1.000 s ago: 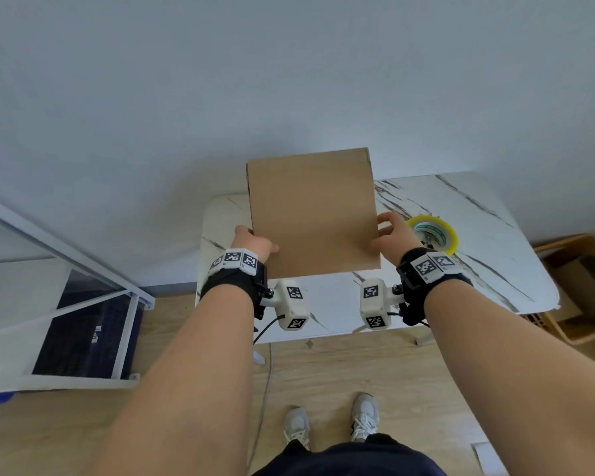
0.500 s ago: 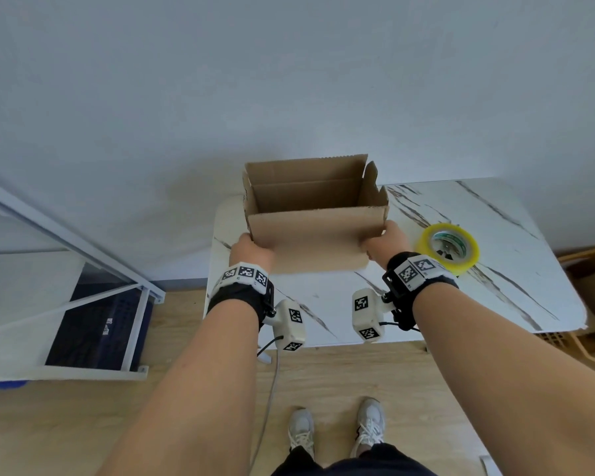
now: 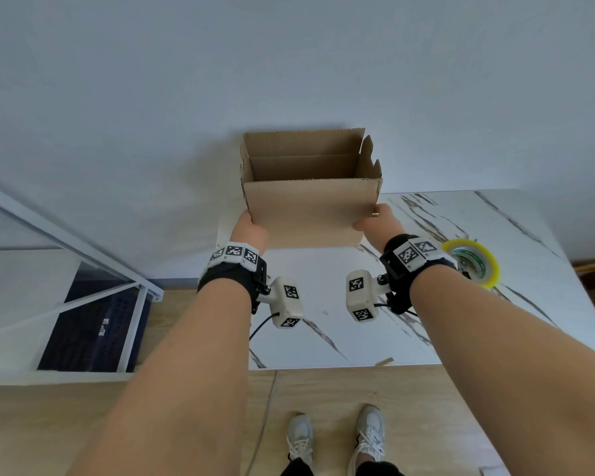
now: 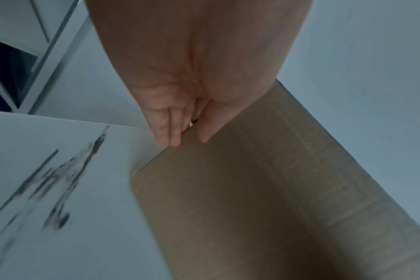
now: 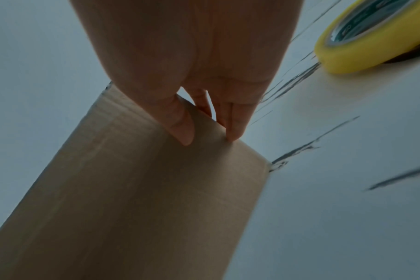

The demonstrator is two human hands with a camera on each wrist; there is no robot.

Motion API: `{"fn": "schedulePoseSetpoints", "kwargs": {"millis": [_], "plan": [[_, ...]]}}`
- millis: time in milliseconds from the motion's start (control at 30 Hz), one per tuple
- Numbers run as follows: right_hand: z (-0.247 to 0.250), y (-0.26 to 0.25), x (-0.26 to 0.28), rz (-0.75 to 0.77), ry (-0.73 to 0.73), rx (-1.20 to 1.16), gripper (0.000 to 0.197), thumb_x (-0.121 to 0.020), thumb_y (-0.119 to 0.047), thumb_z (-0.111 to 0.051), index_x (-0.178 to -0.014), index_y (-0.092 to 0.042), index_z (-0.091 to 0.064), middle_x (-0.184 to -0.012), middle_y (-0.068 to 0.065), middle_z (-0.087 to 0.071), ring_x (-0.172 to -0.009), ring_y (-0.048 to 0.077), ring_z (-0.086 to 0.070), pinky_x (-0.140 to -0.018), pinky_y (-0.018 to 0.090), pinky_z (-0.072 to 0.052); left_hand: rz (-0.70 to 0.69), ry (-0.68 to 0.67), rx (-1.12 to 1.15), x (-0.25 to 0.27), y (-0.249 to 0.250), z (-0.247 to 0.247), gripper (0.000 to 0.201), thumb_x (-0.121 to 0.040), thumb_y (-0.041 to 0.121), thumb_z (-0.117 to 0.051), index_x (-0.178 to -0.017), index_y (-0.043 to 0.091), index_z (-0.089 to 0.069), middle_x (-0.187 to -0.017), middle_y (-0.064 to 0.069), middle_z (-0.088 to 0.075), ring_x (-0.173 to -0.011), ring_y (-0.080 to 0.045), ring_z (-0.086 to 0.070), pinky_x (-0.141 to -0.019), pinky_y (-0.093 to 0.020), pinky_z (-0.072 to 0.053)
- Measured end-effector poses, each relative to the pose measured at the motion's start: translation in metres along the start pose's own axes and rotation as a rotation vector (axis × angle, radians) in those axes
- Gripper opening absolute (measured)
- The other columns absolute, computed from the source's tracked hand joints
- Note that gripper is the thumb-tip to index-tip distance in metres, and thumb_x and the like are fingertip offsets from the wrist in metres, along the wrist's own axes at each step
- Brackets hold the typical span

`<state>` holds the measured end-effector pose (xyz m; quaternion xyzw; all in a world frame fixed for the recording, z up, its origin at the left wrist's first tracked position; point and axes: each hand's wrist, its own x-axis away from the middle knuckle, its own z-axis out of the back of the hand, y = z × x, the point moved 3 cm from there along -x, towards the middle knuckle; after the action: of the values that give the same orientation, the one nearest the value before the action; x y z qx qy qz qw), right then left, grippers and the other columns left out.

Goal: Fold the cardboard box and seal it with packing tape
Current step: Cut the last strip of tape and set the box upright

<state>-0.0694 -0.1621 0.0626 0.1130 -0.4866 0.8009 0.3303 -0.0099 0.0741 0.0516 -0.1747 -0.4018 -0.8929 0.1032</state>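
Observation:
A brown cardboard box [image 3: 310, 214] is held up above the far left of the marble table [image 3: 323, 338], opened into a rectangular sleeve with its top flaps standing. My left hand [image 3: 251, 231] pinches its lower left corner, thumb on the near face [image 4: 252, 189] and fingers [image 4: 170, 132] on the side. My right hand [image 3: 378, 223] pinches the lower right corner of the box [image 5: 156, 189] the same way, fingers [image 5: 235, 128] along the side edge. A yellow roll of packing tape [image 3: 471, 266] lies flat on the table just right of my right wrist, also in the right wrist view [image 5: 372, 37].
A white metal rack [image 3: 83, 269] with a dark blue crate [image 3: 93, 324] under it stands left of the table. A small cardboard scrap [image 3: 383, 362] lies at the table's front edge. A plain wall is behind the box; wooden floor and my shoes [image 3: 334, 438] are below.
The box went from a flat panel facing me to an opened sleeve. Both hands slid to its lower corners and carried it farther from me, toward the wall.

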Motion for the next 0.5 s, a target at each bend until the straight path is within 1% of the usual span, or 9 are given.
{"fn": "schedulePoseSetpoints", "kwargs": {"millis": [33,100,200,300,333,367,400,467,500], "plan": [[-0.001,-0.001,-0.002,0.001,-0.009,0.004,0.057,-0.094,-0.012,-0.053,-0.146,-0.009,-0.029,-0.129,0.013,-0.052,-0.101,0.025,-0.048,-0.077,0.032,-0.036,0.006,0.0,-0.004,-0.003,0.001,0.0,0.046,-0.094,0.001,-0.036,-0.138,0.011,-0.043,-0.131,-0.014,-0.056,-0.115,-0.033,-0.054,-0.083,-0.027,-0.037],[-0.004,-0.003,-0.005,0.005,-0.033,0.014,0.058,-0.094,-0.01,-0.052,-0.147,-0.008,-0.028,-0.134,0.014,-0.052,-0.111,0.029,-0.052,-0.074,0.028,-0.037,0.025,0.009,-0.005,-0.004,0.0,0.0,0.05,-0.096,0.002,-0.039,-0.145,0.009,-0.032,-0.134,-0.016,-0.053,-0.119,-0.033,-0.053,-0.089,-0.03,-0.042],[-0.005,-0.003,-0.004,0.006,-0.048,0.038,0.061,-0.095,-0.009,-0.052,-0.15,-0.008,-0.027,-0.14,0.014,-0.048,-0.124,0.03,-0.05,-0.079,0.025,-0.036,0.053,0.022,0.007,-0.003,-0.002,-0.002,0.056,-0.097,0.004,-0.041,-0.149,0.007,-0.02,-0.136,-0.02,-0.05,-0.122,-0.034,-0.053,-0.094,-0.034,-0.043],[0.0,0.001,0.0,-0.025,-0.024,0.027,0.065,-0.095,-0.012,-0.053,-0.152,-0.011,-0.022,-0.143,0.014,-0.046,-0.128,0.029,-0.047,-0.083,0.027,-0.035,0.145,0.025,-0.036,-0.002,-0.004,-0.003,0.058,-0.097,0.006,-0.04,-0.15,0.002,-0.014,-0.139,-0.023,-0.046,-0.124,-0.036,-0.05,-0.097,-0.037,-0.041],[0.004,0.003,0.004,-0.029,0.003,0.02,0.063,-0.095,-0.011,-0.053,-0.152,-0.011,-0.024,-0.143,0.014,-0.047,-0.128,0.029,-0.048,-0.084,0.027,-0.036,0.18,0.034,-0.056,-0.001,-0.003,-0.002,0.058,-0.097,0.006,-0.04,-0.149,0.0,-0.016,-0.14,-0.023,-0.046,-0.125,-0.037,-0.049,-0.098,-0.039,-0.041],[0.006,0.005,0.004,-0.033,0.027,0.023,0.061,-0.095,-0.011,-0.053,-0.151,-0.011,-0.027,-0.142,0.014,-0.047,-0.128,0.03,-0.048,-0.085,0.028,-0.037,0.22,0.043,-0.065,0.001,-0.005,-0.003,0.054,-0.096,0.006,-0.041,-0.147,-0.002,-0.023,-0.14,-0.022,-0.046,-0.126,-0.037,-0.049,-0.101,-0.039,-0.04],[0.011,0.007,0.005,-0.033,0.061,0.027,0.058,-0.095,-0.011,-0.053,-0.149,-0.012,-0.031,-0.141,0.014,-0.049,-0.126,0.03,-0.049,-0.087,0.03,-0.039,0.222,0.042,-0.088,0.005,-0.002,-0.002,0.047,-0.096,0.006,-0.04,-0.142,-0.003,-0.032,-0.139,-0.021,-0.048,-0.126,-0.035,-0.049,-0.103,-0.039,-0.04],[0.024,0.016,0.011,-0.029,0.122,0.032,0.053,-0.094,-0.01,-0.053,-0.145,-0.011,-0.039,-0.133,0.016,-0.055,-0.116,0.031,-0.055,-0.09,0.034,-0.043,0.192,-0.022,-0.146,0.022,0.006,-0.005,0.037,-0.099,0.004,-0.035,-0.134,-0.003,-0.045,-0.137,-0.018,-0.05,-0.127,-0.032,-0.049,-0.102,-0.033,-0.041],[0.031,0.022,0.013,-0.03,0.145,0.038,0.05,-0.093,-0.01,-0.052,-0.142,-0.012,-0.042,-0.129,0.017,-0.058,-0.108,0.03,-0.058,-0.09,0.035,-0.046,0.159,-0.072,-0.218,0.028,0.013,-0.011,0.036,-0.099,0.003,-0.033,-0.132,-0.003,-0.049,-0.137,-0.017,-0.05,-0.126,-0.03,-0.049,-0.099,-0.027,-0.043]]}}
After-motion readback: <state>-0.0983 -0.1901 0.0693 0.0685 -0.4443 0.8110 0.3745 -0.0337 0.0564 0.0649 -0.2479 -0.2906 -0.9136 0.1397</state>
